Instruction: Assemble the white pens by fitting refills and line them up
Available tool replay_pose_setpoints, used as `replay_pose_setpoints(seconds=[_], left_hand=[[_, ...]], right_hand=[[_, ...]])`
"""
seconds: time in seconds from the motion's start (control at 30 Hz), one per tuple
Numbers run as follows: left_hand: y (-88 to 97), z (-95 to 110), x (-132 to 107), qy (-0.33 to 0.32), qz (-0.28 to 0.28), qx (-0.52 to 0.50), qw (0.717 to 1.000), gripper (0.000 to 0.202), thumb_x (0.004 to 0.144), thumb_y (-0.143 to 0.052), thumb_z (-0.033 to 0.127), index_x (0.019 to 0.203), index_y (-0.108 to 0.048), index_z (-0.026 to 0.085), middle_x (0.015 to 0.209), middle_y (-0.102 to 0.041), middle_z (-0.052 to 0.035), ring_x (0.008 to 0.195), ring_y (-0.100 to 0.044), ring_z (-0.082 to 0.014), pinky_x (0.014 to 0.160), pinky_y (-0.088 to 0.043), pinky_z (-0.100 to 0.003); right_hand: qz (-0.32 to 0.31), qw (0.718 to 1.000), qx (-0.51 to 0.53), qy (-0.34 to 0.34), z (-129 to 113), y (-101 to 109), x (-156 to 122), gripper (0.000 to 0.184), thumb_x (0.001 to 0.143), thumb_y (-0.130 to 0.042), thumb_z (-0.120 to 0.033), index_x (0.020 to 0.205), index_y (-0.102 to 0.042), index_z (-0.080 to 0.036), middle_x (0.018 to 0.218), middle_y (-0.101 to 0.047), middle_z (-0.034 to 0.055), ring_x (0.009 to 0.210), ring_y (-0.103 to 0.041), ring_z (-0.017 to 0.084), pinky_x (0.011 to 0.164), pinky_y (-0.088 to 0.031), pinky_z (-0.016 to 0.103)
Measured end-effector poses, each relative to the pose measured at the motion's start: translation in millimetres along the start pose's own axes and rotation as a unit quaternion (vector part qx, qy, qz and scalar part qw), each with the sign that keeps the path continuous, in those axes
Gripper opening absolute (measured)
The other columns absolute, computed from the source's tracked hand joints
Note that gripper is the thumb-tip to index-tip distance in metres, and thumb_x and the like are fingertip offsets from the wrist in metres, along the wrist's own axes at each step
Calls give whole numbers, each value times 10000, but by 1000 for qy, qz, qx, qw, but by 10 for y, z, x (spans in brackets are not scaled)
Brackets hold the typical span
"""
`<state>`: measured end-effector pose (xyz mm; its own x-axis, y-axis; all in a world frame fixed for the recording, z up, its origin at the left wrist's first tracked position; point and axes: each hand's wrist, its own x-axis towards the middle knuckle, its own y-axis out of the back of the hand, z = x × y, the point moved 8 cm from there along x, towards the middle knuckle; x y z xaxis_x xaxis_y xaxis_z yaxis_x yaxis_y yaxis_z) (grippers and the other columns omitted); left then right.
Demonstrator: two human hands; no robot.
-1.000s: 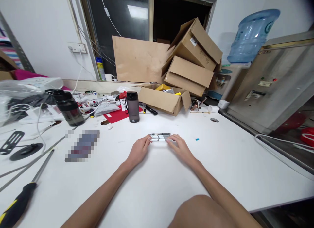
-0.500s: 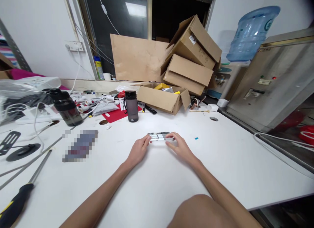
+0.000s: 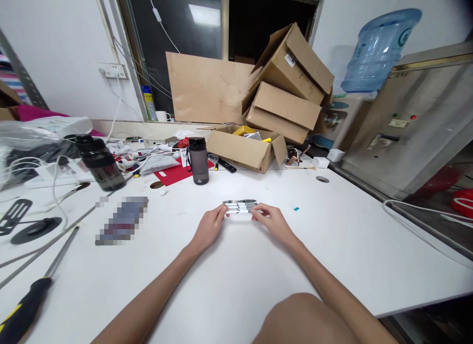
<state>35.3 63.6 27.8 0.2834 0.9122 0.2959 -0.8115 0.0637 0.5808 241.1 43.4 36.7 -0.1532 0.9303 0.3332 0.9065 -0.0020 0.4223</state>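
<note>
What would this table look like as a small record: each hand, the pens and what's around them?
Left hand: fingers on the pens' left ends
Right hand: fingers at the right end of the nearest pens
Pens: side by side, lying crosswise between the hands; farthest one dark, exact count unclear
Beyond the pens: a standing bottle, an open carton to its right
Far left: screwdriver
Right of the hands: blue scrap
</note>
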Motion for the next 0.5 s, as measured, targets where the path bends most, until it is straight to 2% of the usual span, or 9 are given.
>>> replay_pose_setpoints(seconds=[0.07, 0.13, 0.33, 0.5], left_hand=[[2, -8, 1, -1, 2, -4, 1000, 425, 1038, -317, 470, 833, -589, 216, 678, -507, 32, 668, -509, -184, 683, -368, -271], [2, -7, 0, -2, 3, -8, 1000, 422, 1037, -318, 469, 829, -585, 217, 676, -506, 32, 661, -502, -183, 673, -362, -270], [7, -4, 7, 6, 3, -25, 1000, 414, 1031, -327, 464, 811, -573, 213, 663, -470, 32, 663, -475, -187, 684, -346, -277], [44, -40, 23, 23, 17, -43, 999, 443, 1027, -325, 491, 779, -560, 208, 646, -434, 37, 657, -442, -180, 668, -330, -273]], right_hand=[[9, 1000, 9, 20, -41, 19, 4, 168, 901, -650, -366, 948, -734, -228, 950, -736, 37, 875, -638, 216, 796, -460, 324], [22, 999, 21, 32, -71, 41, 5, 169, 863, -692, -338, 994, -718, -235, 1036, -728, 37, 944, -644, 221, 850, -467, 331], [16, 999, 35, 3, -18, 49, 9, 189, 925, -624, -382, 935, -722, -221, 902, -726, 40, 888, -655, 226, 845, -475, 351], [67, 994, 80, 30, 13, 181, 45, 197, 845, -730, -380, 956, -700, -220, 1032, -705, 62, 963, -665, 239, 907, -505, 366]])
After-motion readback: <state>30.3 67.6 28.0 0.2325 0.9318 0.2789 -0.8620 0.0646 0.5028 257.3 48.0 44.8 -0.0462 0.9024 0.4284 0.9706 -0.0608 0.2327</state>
